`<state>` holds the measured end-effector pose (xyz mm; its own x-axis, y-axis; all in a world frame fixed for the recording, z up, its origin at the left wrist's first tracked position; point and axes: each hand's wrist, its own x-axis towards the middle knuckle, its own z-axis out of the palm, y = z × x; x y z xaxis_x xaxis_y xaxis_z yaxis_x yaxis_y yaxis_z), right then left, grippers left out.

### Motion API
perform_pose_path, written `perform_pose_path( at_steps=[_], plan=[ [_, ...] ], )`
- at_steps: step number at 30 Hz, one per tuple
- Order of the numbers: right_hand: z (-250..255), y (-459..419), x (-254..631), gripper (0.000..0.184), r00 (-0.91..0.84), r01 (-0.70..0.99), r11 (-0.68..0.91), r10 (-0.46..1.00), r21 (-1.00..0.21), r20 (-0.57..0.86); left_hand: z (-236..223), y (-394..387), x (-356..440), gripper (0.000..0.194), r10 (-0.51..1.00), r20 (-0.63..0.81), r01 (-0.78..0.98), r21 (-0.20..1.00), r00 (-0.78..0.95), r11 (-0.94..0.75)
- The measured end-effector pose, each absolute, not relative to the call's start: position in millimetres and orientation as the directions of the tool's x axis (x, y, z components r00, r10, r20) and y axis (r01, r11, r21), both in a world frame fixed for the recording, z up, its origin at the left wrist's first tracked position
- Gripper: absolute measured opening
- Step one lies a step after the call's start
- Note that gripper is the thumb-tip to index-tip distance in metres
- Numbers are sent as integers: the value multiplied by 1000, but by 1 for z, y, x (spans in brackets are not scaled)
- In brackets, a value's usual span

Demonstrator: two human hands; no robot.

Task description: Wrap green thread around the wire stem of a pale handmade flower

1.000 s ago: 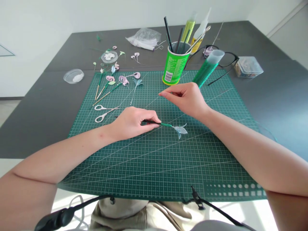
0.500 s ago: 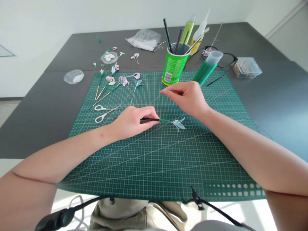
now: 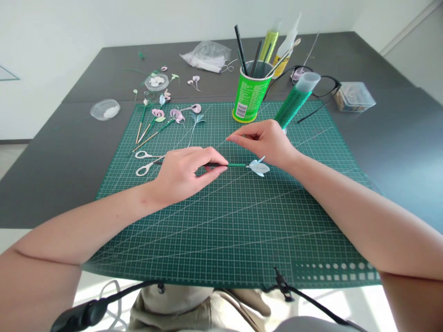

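My left hand (image 3: 187,173) is closed round a thin black stick (image 3: 216,164) whose right part is wrapped in green. At its right end sits a pale blue flower (image 3: 259,167) with several pointed petals. Above and right of the stick, my right hand (image 3: 265,140) is raised in a pinch; whatever is between its fingertips is too fine to make out. White-handled scissors (image 3: 143,169) lie left of my left hand, their blades partly hidden by it. Below both hands is the green cutting mat (image 3: 221,230).
Behind my right hand stand a green can (image 3: 252,94) of sticks and a green tube (image 3: 294,101). Black glasses (image 3: 327,87) and a clear box (image 3: 355,97) are at right. Finished flowers (image 3: 176,115), small dishes (image 3: 105,109) and a plastic bag (image 3: 207,55) lie at back left.
My left hand has lifted the stick slightly up the picture, and the flower has turned to show its petals differently. The right hand has shifted a little left and down, still pinched.
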<state>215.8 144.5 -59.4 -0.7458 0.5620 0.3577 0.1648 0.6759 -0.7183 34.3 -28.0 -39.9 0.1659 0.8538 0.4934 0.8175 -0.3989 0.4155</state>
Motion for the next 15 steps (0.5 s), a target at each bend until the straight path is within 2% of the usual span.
perform_pose_path(
  at_steps=[5, 7, 9, 12, 15],
  plan=[
    [-59, 144, 216, 20, -751, 175, 664, 567, -727, 337, -41, -26, 34, 15, 855, 470, 808, 402, 220, -430],
    [-56, 143, 215, 19, -743, 186, 617, 597, -765, 301, -44, -25, 32, 16, 854, 447, 805, 385, 265, -451],
    [-53, 144, 216, 18, -717, 172, 494, 656, -853, 235, -47, -24, 31, 16, 861, 416, 801, 385, 293, -458],
    [-48, 149, 218, 18, -682, 87, 171, 729, -981, 66, -50, -24, 30, 15, 860, 393, 765, 424, 327, -485],
    [-46, 157, 221, 17, -718, -11, -51, 695, -999, -28, -51, -25, 29, 15, 826, 394, 719, 422, 403, -552]
  ],
)
